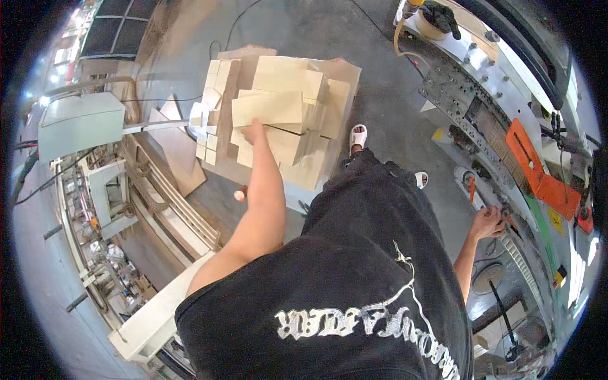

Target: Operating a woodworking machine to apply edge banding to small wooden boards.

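Note:
My left hand (254, 131) is at the near edge of a pale yellow board (269, 109), its fingers closed on that edge. The board lies slightly askew on top of a pile of similar boards (310, 152), stacked unevenly on a brown sheet (347, 76). Far out to the right, my right hand (487, 222) is at the edge of a long metal machine (465, 104). Its fingers are curled beside a small orange-red part (471, 189); what they grip, if anything, is too small to make out.
Narrow pale strips (215, 79) stand left of the pile. On the left are a grey-green box (82, 126) on an arm and a machine frame with rails (168, 202). An orange bracket (538, 171) sits on the right machine. A dark cable (237, 22) crosses the floor.

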Demonstrator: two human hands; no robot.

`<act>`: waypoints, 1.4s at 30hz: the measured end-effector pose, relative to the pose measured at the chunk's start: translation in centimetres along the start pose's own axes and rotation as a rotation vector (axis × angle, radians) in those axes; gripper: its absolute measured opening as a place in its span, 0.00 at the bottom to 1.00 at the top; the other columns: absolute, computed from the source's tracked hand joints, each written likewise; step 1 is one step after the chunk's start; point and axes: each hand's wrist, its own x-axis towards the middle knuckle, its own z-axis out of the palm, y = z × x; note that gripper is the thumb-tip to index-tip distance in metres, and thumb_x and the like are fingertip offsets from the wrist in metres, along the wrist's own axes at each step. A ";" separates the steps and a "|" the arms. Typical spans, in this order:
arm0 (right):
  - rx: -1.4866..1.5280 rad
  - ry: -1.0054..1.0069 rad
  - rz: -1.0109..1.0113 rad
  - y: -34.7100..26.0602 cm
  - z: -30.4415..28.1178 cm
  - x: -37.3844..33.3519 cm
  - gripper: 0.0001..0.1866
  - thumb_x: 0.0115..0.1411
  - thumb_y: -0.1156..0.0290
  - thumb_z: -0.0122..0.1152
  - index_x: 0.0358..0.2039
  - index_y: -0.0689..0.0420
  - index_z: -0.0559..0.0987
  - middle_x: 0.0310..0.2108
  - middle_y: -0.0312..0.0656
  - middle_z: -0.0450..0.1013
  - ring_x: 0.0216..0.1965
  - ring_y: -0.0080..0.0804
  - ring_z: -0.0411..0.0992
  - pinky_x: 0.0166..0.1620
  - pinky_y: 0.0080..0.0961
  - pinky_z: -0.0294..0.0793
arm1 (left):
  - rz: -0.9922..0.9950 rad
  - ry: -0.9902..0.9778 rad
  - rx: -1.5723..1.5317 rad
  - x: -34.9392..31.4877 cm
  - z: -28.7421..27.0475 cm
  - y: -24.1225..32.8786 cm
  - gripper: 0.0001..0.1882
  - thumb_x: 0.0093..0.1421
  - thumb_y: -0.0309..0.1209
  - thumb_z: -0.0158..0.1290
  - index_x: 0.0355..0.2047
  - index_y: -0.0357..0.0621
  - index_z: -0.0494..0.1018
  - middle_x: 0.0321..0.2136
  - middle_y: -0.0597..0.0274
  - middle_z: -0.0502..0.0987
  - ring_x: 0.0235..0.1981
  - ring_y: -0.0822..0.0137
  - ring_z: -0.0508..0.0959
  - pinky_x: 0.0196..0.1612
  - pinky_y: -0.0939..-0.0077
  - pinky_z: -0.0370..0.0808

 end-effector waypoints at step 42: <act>1.175 -0.770 -0.012 -23.1 -12.5 6.1 0.18 0.56 0.69 0.55 0.48 0.60 0.72 0.34 0.46 0.76 0.34 0.32 0.74 0.38 0.29 0.72 | 0.663 -0.920 -0.352 -27.3 5.2 21.1 0.22 0.57 0.38 0.57 0.47 0.34 0.73 0.40 0.57 0.78 0.39 0.69 0.75 0.42 0.77 0.71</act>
